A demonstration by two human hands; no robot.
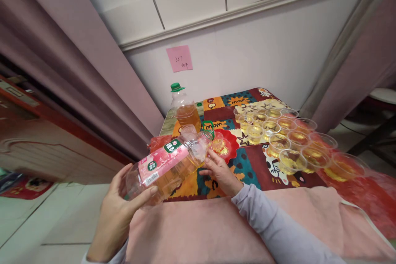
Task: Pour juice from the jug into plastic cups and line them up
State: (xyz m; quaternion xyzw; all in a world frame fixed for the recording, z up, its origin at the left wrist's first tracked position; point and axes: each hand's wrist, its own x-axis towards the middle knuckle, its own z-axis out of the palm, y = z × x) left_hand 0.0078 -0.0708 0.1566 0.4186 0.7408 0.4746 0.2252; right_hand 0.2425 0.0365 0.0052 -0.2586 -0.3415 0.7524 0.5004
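Observation:
A large clear plastic bottle point(173, 163) with a pink label and amber liquid inside lies tilted across the front of the table, its neck toward the upper right. My left hand point(123, 202) is wrapped round its base end, thumb along the near side. With its fingers against the underside near the neck, my right hand point(219, 171) supports the bottle. Just beyond the mouth, a clear plastic cup point(218, 142) sits on a red scalloped plate point(232, 145). Whether liquid is flowing from the mouth I cannot tell.
Several clear cups point(278, 142) of yellow liquid stand grouped on the right. A second bottle point(187, 114) with a green cap stands at the back left. The table has a patterned cloth point(247, 169); a pink cloth point(198, 231) lies in front. A pink note point(179, 58) is on the wall.

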